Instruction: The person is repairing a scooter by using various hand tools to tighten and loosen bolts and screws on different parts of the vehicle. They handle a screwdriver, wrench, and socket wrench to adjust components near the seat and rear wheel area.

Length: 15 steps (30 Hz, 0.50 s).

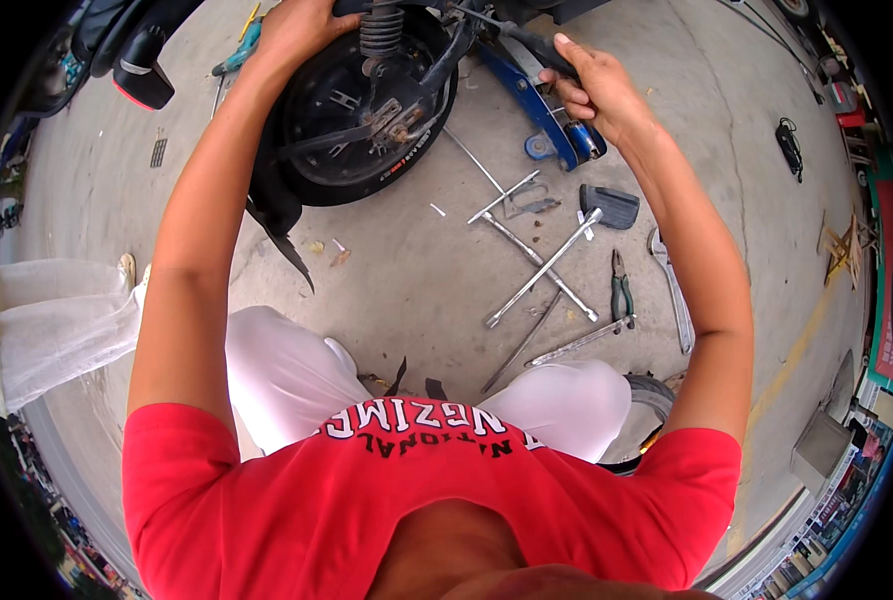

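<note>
My left hand [306, 28] is at the top left of a black scooter wheel [406, 170], partly cut off by the upper edge. Its thumb stretches toward the tyre; the other fingers run out of sight. My right hand [601, 92] is closed around a black-handled tool [534, 42] with a thin metal shaft pointing left, toward the parts beside the wheel. What its tip touches cannot be made out. A coil spring shock absorber [380, 32] rises in front of the wheel. Below my right hand stands a blue floor jack [538, 110].
On the concrete lie a cross-shaped lug wrench [543, 266], pliers [620, 285], a large wrench [674, 290] and a black pedal-like piece [609, 206]. A teal power tool [241, 48] lies left of my left arm. Another person's white-clad leg [61, 320] is at the left.
</note>
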Motion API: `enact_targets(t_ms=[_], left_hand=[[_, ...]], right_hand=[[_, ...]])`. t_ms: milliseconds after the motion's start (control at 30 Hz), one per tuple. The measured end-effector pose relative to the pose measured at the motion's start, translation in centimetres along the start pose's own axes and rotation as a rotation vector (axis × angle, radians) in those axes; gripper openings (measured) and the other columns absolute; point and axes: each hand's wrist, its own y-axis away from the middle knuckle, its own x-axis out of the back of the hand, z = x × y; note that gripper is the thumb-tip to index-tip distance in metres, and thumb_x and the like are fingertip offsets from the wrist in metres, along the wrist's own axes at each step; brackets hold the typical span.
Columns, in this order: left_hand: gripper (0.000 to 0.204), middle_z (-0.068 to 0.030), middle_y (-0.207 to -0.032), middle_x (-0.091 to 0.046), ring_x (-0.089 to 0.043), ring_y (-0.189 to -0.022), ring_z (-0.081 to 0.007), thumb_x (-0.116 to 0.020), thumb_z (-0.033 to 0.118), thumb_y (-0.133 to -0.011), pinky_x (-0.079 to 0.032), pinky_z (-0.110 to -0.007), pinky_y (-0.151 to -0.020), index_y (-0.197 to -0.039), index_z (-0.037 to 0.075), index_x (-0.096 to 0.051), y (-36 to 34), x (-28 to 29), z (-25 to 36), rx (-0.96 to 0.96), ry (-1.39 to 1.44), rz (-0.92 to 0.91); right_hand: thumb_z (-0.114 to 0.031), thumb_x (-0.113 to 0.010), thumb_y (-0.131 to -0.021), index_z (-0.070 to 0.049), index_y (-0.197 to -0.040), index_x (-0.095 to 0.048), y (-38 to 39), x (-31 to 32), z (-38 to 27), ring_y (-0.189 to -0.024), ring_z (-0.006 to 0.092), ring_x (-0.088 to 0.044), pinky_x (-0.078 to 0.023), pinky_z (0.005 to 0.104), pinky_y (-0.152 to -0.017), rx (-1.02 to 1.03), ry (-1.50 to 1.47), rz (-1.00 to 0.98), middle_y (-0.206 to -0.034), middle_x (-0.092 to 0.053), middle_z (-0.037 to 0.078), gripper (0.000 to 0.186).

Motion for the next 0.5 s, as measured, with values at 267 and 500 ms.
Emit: enact_targets(t_ms=[267, 500], left_hand=[[0.051, -0.0135, -0.108, -0.060, -0.057, -0.103, -0.0343, -0.066, 0.032, -0.078, -0.047, -0.041, -0.083, -0.124, 0.015, -0.054, 0.1, -2.0, -1.8, -0.049, -0.116, 0.094], [0.016, -0.0100, -0.085, -0.058, -0.056, -0.082, -0.0276, -0.064, 0.016, -0.080, -0.046, -0.036, -0.070, -0.090, 0.003, -0.062, 5.9, -2.5, 7.7, -0.326, 0.384, 0.170]], right_hand=[[-0.019, -0.056, -0.090, -0.009, -0.129, -0.047, 0.1, 0.2, 0.9, -0.083, 0.0344, -0.060, -0.050, 0.0413, -0.069, 0.619, 0.782, 0.216, -0.112, -0.053, 0.015, 0.041], [-0.023, -0.041, -0.098, -0.001, -0.097, -0.045, -1.1, 1.8, 0.8, -0.042, 0.0124, -0.038, -0.033, 0.0291, -0.036, -0.482, -0.927, -0.010, -0.072, -0.053, 0.010, 0.023]])
